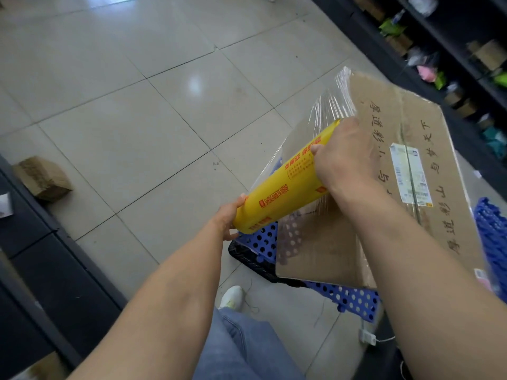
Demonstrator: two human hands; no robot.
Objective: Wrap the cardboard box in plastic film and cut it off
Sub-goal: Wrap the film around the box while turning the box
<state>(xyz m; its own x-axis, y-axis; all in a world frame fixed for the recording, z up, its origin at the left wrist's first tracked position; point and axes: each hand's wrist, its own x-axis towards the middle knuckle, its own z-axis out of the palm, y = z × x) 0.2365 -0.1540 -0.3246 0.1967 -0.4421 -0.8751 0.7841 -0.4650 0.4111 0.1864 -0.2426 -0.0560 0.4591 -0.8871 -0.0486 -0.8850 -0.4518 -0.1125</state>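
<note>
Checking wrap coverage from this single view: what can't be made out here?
Head view only:
- Far sides and underside of cardboard box: hidden by the box itself.
- Print on shipping label: too small.
- Far end of film roll: covered by right hand.
- Fingers of left hand: behind the roll.

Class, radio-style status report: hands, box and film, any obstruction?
Left hand and right hand each grip an end of the yellow film roll. Film stretched to cardboard box, uncut. No obstruction seen.
</note>
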